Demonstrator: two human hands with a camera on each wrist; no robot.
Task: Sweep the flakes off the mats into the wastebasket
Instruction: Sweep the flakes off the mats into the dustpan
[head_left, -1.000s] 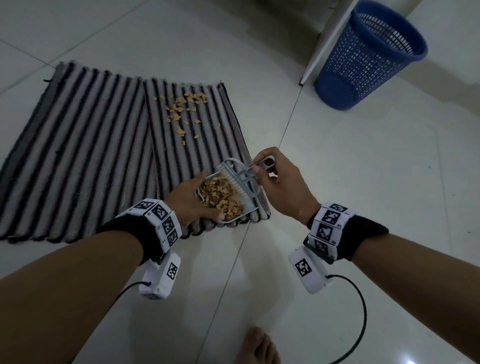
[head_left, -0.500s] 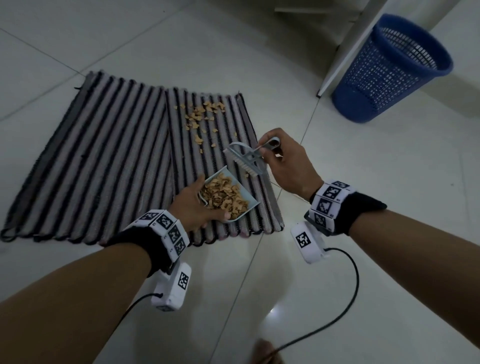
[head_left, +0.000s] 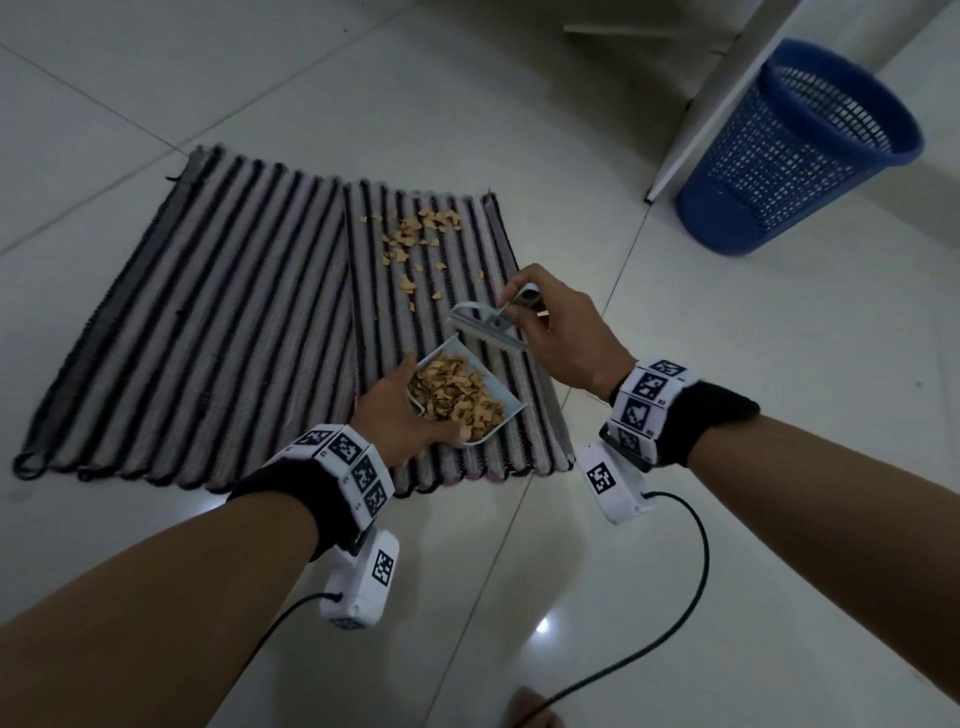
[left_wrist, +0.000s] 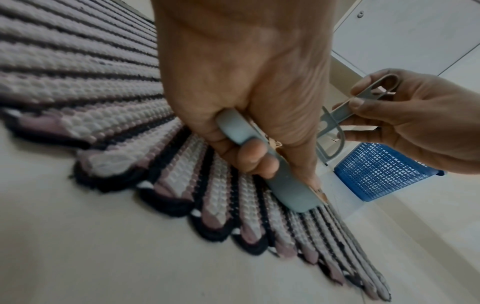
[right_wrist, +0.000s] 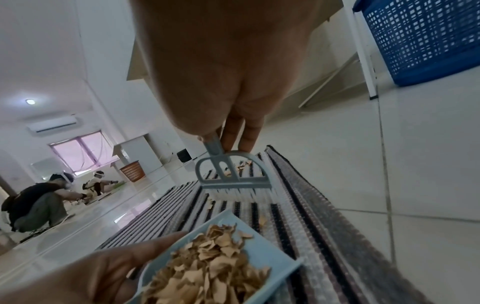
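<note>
- Fingers of the left hand (head_left: 400, 410) curl round the handle of the pale blue plastic dustpan (head_left: 506, 402), which looks tipped back, likely to keep its load of tan flakes (head_left: 457, 395) in.
- Right hand (head_left: 566, 332) pinches the pale blue hand brush (head_left: 485, 327) by its handle, bristles on the striped woven mat (head_left: 208, 322) just beyond the pan, placed to drag the loose flakes (head_left: 415, 234) in.
- Blue mesh wastebasket (head_left: 795, 150) stands well beyond the right hand.
- Left palm hides the pan's handle; whether the pan's lip touches the mat is unclear.

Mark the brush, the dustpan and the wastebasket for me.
brush (right_wrist: 235, 182): right wrist view, on the head's plastic bar above the bristles.
dustpan (head_left: 511, 402): head view, on its right rim.
wastebasket (head_left: 779, 171): head view, on its blue mesh wall.
</note>
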